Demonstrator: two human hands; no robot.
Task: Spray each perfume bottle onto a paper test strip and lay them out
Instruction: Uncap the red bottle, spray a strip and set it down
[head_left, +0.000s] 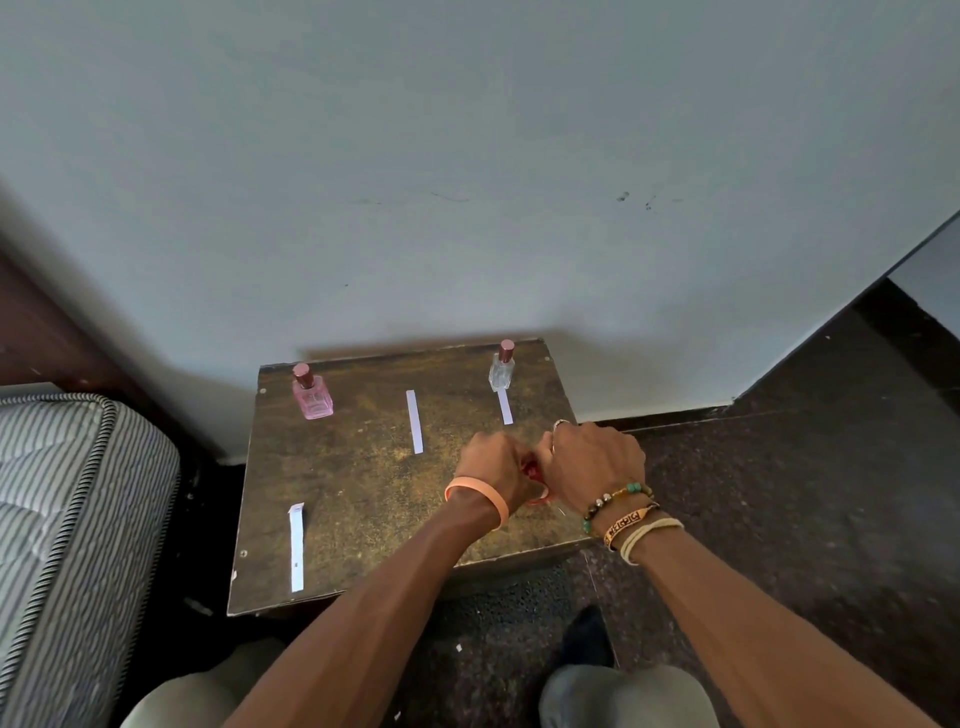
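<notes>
A pink perfume bottle (311, 397) stands at the table's back left, and a clear bottle (502, 370) with a pink cap at the back right. One white paper strip (505, 407) lies in front of the clear bottle. A second strip (414, 422) lies mid-table, and a third strip (296, 546) at the front left. My left hand (496, 465) and my right hand (592, 465) meet over the table's right side. Both curl round a small red bottle (532, 475), which they mostly hide.
The small worn brown table (363, 493) stands against a pale wall. A striped mattress (67, 493) is to the left. Dark speckled floor (779, 493) lies to the right and in front. My knees and one foot (587, 639) show below the table's front edge.
</notes>
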